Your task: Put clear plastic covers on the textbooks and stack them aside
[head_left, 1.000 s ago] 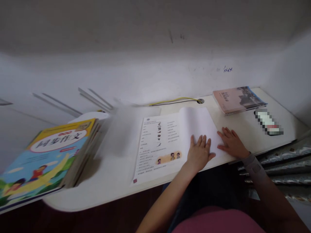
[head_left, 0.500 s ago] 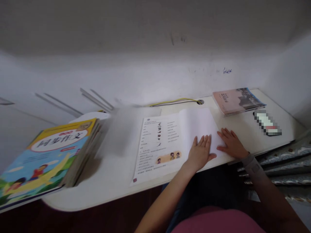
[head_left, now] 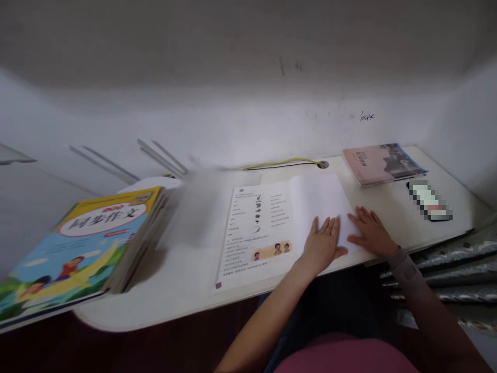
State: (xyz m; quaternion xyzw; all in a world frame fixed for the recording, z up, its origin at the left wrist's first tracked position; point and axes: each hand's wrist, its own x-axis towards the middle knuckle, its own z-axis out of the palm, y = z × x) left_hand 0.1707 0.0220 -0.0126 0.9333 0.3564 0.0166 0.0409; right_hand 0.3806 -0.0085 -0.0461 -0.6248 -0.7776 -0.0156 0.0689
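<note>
The left hand (head_left: pixel 323 244) and the right hand (head_left: pixel 371 232) were positioned palm down at the open booklet (head_left: pixel 256 238), which was located on the white desk (head_left: pixel 392 210) near its front edge. The fingers (head_left: pixel 324 226) of the left hand were extended and slightly spread, and were pressed flat on the white leaves (head_left: pixel 315 203) on the right side of the booklet. The right hand lay across the right edge of those leaves, with its fingers (head_left: pixel 363 216) extended and resting on the paper. No object was gripped by either hand. The left page of the booklet was printed with text, small symbols and a cartoon panel.

A strap (head_left: pixel 406 270) was fitted around the right wrist. A pink book (head_left: pixel 382 164) was located beyond the right hand, and a phone (head_left: pixel 429 202), obscured by pixelation, lay just beside it. A thick stack of books (head_left: pixel 85 243) with a yellow and blue cover was located at the left end of the desk, well apart from the hands. A yellow and black cable (head_left: pixel 281 163) ran along the wall (head_left: pixel 233 124) side of the desk to a round grommet (head_left: pixel 323 165). A blurred pale shape (head_left: pixel 190 207) was seen between the stack and the booklet; its identity could not be determined.
</note>
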